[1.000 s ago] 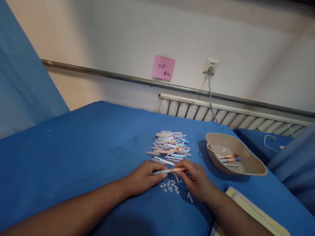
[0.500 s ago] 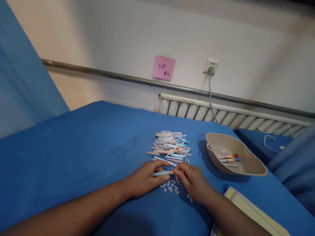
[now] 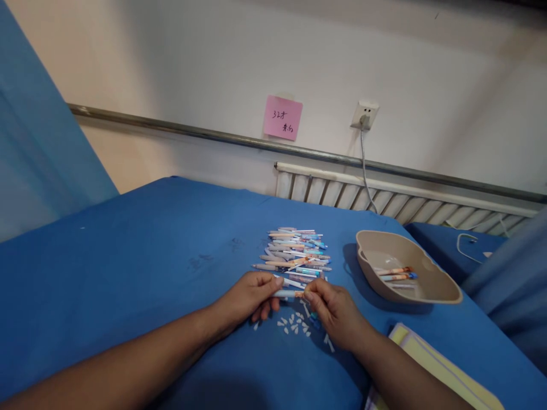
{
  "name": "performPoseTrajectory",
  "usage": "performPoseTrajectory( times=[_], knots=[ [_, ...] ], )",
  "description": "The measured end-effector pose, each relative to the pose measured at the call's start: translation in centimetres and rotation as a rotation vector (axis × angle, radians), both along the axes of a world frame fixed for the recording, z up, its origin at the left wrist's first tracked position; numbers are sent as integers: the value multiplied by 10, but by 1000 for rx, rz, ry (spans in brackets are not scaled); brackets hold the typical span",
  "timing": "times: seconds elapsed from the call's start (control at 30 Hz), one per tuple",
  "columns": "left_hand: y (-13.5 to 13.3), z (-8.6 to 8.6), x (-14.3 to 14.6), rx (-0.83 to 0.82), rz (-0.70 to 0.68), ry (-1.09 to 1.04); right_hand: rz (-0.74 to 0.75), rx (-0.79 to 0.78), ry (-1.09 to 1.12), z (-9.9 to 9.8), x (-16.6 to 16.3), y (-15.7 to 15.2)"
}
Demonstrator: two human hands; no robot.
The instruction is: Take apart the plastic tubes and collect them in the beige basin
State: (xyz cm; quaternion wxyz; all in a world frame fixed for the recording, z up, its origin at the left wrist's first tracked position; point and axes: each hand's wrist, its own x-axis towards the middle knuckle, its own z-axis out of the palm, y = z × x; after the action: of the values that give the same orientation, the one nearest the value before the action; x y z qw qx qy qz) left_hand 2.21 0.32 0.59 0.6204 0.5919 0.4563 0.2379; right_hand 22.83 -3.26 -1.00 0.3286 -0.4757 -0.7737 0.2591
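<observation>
Between my hands lies a light blue pen (image 3: 285, 294) with an orange-brown patterned section at its right end. My left hand (image 3: 255, 293) is closed on the pen's left part, thumb on top and fingers curled below. My right hand (image 3: 334, 309) pinches the patterned right end. Just beyond my hands is a pile of pens and pen parts (image 3: 294, 250) in grey, peach, white and blue. Several small white pointed pieces (image 3: 294, 323) are scattered below the pen, near my right hand. Blue pieces (image 3: 315, 320) are partly hidden by my right hand.
A beige basin (image 3: 444, 290) holding a few pens (image 3: 397, 277) stands to the right on the blue cloth (image 3: 171, 245). A yellow folded item (image 3: 436, 364) lies beside my right forearm. Behind are a radiator (image 3: 333, 191), a socket and a pink note (image 3: 282, 117).
My left hand has shifted its grip on the pen: the thumb has moved from below to on top, with the fingers now underneath. My right hand keeps pinching the right end.
</observation>
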Motion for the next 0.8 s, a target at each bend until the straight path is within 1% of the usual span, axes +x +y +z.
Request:
performPoseTrajectory(
  times=[0.2, 0.33, 0.37, 0.43, 0.5, 0.53, 0.7, 0.8],
  knots=[
    [-5, 3, 3, 68, 77, -22, 37, -17, 49, 6, -4, -2],
    [-8, 4, 3, 182, 80, -147, -7, -16, 87, 6, -4, -1],
    [-8, 3, 3, 165, 81, -183, -25, -18, 98, 6, -4, -1],
    [-6, 1, 2, 59, 71, -202, -51, -9, 111, 5, -3, 0],
    [-3, -1, 2, -42, 35, -154, -54, 12, 107, 5, -2, -1],
    [-2, -2, 1, -57, 23, -128, -50, 19, 102, 5, -2, -1],
    [0, -2, 0, 66, 65, -97, -36, 11, 91, 6, 0, 0],
    [0, -1, -1, 87, 33, -88, -29, 10, 79, 7, 1, 0]
  ],
)
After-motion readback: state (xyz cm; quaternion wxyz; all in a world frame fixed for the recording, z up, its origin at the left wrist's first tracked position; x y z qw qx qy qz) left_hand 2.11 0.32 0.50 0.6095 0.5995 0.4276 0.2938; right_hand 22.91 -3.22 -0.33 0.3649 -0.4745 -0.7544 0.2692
